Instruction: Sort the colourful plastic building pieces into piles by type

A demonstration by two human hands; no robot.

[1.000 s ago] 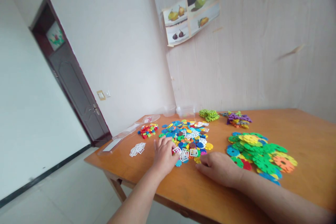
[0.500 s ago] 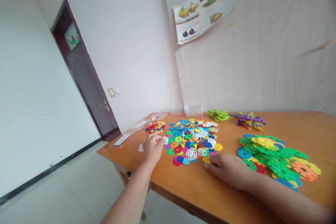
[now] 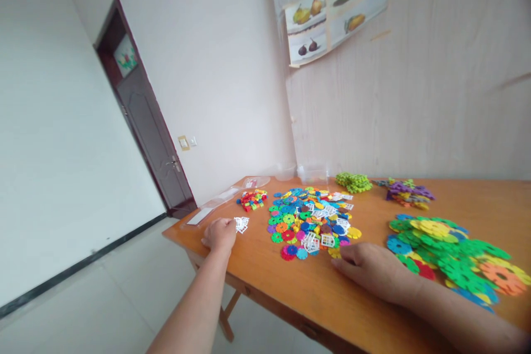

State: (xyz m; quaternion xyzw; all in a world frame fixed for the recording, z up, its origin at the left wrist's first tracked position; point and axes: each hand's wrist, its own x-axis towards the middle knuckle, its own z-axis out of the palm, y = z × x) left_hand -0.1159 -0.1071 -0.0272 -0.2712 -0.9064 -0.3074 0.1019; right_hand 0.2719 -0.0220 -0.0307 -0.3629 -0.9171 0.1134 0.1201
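My left hand (image 3: 219, 234) rests near the table's left corner with its fingers curled at a small pile of white window-shaped pieces (image 3: 241, 224). Whether it still grips one of them, I cannot make out. My right hand (image 3: 371, 270) lies flat on the wooden table (image 3: 298, 287), fingers stretched toward the near edge of a mixed heap of small coloured discs and white pieces (image 3: 312, 221).
A heap of large green, yellow and orange discs (image 3: 452, 254) lies at the right. Small coloured blocks (image 3: 252, 199), a green pile (image 3: 353, 181) and a purple pile (image 3: 406, 191) sit farther back. A clear lid (image 3: 224, 202) lies along the left edge. A dark door (image 3: 145, 116) stands left.
My left hand moved left from the mixed heap to the small pile of white pieces, carrying a white piece on the way. My right hand stayed flat. The view shifted left.
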